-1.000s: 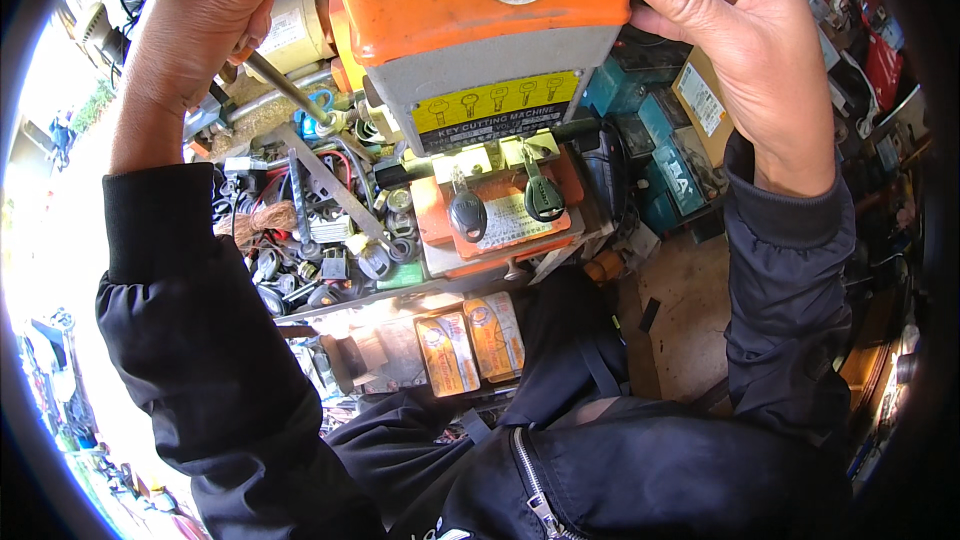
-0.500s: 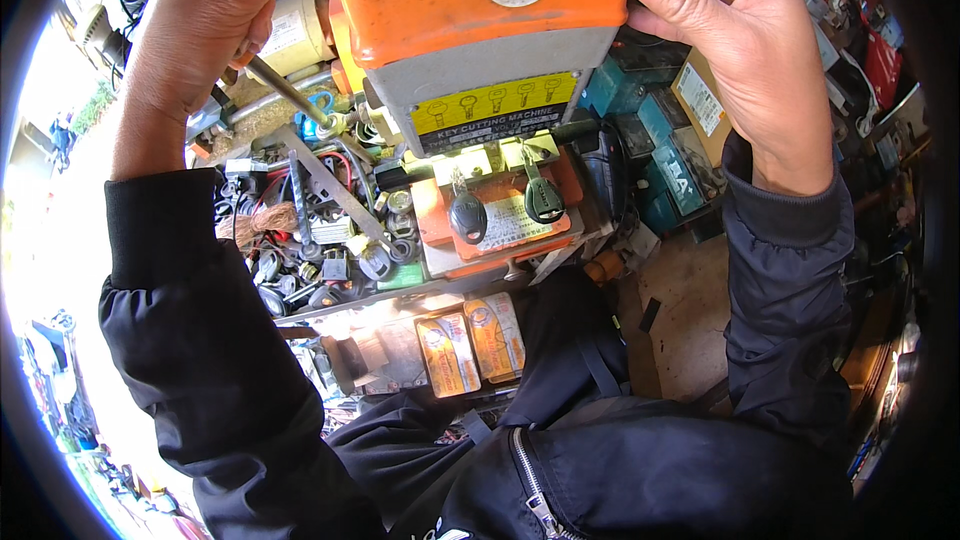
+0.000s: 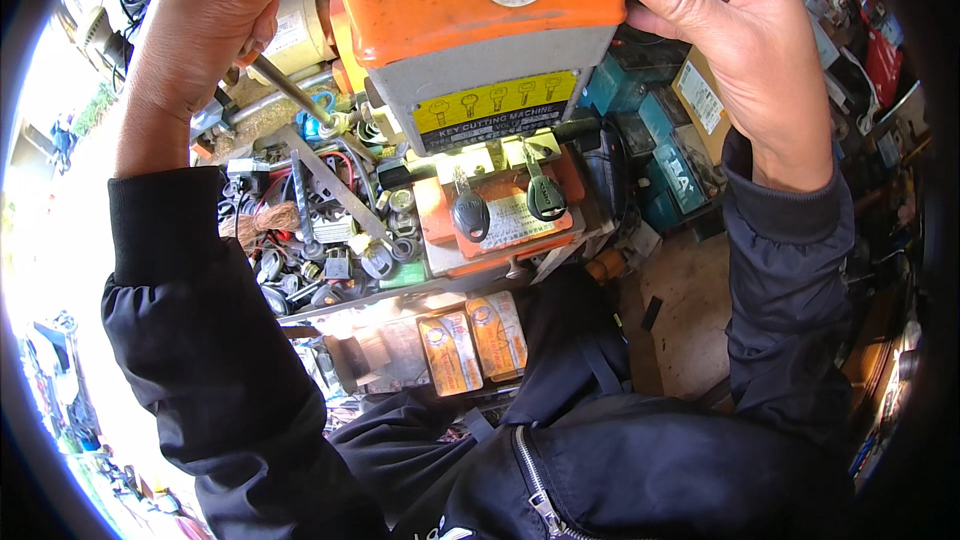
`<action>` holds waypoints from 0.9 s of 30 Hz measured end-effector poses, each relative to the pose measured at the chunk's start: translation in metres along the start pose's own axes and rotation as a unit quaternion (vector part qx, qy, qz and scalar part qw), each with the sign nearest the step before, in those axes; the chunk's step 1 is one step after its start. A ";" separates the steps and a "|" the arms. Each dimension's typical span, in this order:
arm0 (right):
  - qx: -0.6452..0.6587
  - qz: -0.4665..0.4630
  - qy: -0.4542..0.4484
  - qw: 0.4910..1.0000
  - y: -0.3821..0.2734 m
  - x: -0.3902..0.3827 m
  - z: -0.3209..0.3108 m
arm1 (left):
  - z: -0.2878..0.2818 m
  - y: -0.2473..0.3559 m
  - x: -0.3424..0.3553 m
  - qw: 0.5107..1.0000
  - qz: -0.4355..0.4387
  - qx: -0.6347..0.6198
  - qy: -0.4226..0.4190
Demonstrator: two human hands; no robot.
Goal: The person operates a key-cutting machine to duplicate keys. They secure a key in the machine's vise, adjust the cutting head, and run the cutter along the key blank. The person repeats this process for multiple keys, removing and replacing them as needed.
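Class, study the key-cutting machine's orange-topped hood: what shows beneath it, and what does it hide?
Below the hood, two black-headed keys stick out from clamps, over an orange base. Whatever lies deeper behind is covered.

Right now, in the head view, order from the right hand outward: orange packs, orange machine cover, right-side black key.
1. Orange machine cover, against the right hand
2. Right-side black key, below the cover
3. Orange packs, lower left
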State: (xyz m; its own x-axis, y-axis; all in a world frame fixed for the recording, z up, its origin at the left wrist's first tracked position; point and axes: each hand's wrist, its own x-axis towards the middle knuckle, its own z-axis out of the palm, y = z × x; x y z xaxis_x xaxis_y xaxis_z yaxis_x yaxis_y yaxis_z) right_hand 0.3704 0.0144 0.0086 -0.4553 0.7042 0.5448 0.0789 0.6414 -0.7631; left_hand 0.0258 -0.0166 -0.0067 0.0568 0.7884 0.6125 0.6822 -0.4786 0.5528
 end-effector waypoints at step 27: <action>0.024 0.001 -0.003 1.000 0.002 -0.001 -0.001 | -0.008 -0.002 -0.003 0.999 -0.023 0.040 -0.024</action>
State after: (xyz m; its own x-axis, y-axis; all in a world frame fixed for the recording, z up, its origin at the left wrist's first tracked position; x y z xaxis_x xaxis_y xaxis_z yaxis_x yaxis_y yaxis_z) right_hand 0.3722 0.0154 0.0067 -0.4605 0.7040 0.5407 0.0379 0.6242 -0.7804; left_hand 0.0183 -0.0205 -0.0054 0.0571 0.8279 0.5580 0.7405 -0.4100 0.5325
